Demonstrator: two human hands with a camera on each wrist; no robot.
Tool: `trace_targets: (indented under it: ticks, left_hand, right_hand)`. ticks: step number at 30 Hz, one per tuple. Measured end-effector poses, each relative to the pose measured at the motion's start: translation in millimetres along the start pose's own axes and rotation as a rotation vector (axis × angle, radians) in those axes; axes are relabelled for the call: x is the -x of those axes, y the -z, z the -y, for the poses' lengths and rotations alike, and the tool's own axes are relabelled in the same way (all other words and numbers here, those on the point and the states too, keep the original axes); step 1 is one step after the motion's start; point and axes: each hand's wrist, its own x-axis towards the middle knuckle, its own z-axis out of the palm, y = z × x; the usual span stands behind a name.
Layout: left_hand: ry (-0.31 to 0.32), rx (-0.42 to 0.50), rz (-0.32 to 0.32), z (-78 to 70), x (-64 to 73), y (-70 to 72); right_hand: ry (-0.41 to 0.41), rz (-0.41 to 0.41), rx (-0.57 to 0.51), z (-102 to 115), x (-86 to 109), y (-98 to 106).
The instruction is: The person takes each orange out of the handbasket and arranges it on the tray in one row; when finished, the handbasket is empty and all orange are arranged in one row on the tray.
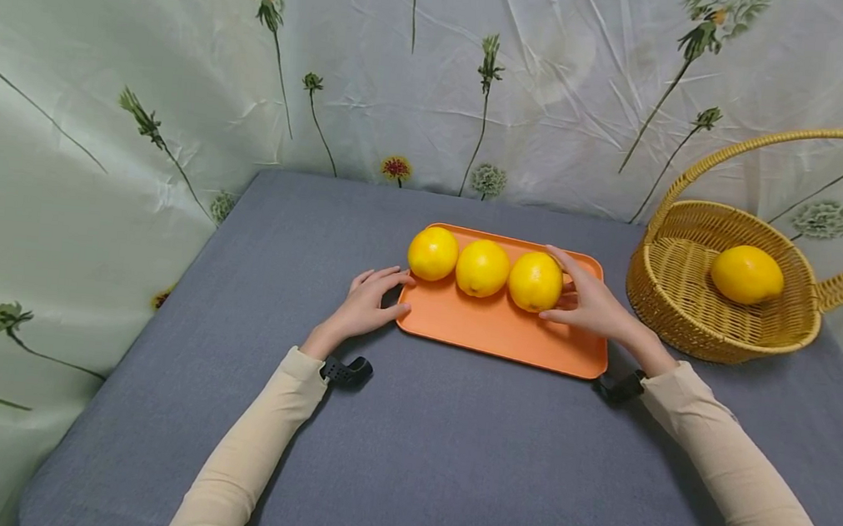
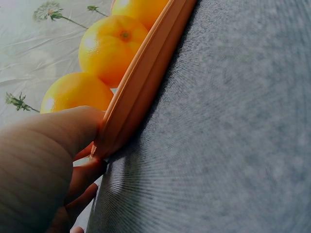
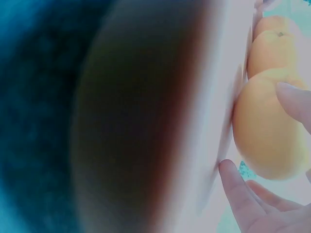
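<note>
Three yellow lemons stand in a row on an orange tray (image 1: 491, 328): a left lemon (image 1: 433, 254), a middle lemon (image 1: 482, 268) and a right lemon (image 1: 536, 281). At the tray's left end, my left hand (image 1: 369, 300) holds the corner, its thumb (image 2: 82, 124) at the rim and its fingers along the outer side. My right hand (image 1: 589, 301) spans the right lemon from its right side. The right thumb (image 3: 294, 102) touches that lemon, while lower fingers (image 3: 238, 189) stay apart from it near the tray. A fourth-side view of the lemon's back is hidden.
A woven basket (image 1: 641, 282) with a tall handle stands right of the tray, another lemon (image 1: 747, 275) inside it. Grey cloth (image 1: 450, 449) covers the table. A floral curtain (image 1: 378, 75) hangs behind and at the left.
</note>
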Motion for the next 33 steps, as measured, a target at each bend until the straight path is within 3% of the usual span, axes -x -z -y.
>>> trace_targets:
  ticks: [12,20,33]
  left_hand:
    - [-0.004,-0.003,0.004,-0.7,-0.7,1.8]
    - [-0.014,-0.002,0.007,1.2,-0.5,0.6]
    - [-0.003,0.002,0.005,0.0,-0.8,-0.4]
  right_hand:
    - [-0.011,-0.018,0.023,-1.3,24.9,22.5]
    - [0.045,-0.080,0.047,-3.1,38.4,32.3]
    - [0.113,-0.134,-0.026,-3.9,49.2,44.9]
